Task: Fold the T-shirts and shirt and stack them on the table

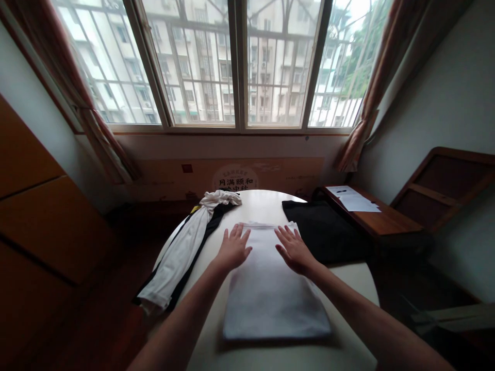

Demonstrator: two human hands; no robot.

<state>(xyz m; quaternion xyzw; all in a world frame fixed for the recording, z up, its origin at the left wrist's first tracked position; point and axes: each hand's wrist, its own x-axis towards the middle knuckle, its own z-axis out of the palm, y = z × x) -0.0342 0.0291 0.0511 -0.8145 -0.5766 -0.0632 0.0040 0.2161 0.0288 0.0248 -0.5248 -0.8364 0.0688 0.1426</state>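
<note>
A light grey-white cloth [274, 293], folded into a long rectangle, lies flat on the round white table [257, 201]. My left hand [234, 248] rests at the cloth's far left edge, palm down with its fingers spread. Across from it, my right hand [294, 250] lies near the far right edge, also palm down, fingers apart. Neither hand grips anything. Left of my left hand, white and black garments [189, 239] are bunched and draped over the table's edge. A black folded cloth [328, 232] sits to the right of my right hand.
At the right stands a wooden side table [398, 220] bearing papers [353, 198] and a pen. Behind it leans a brown wooden frame [444, 185]. A wide barred window with tied curtains [363, 129] is ahead, and a wooden cabinet [42, 221] is at the left.
</note>
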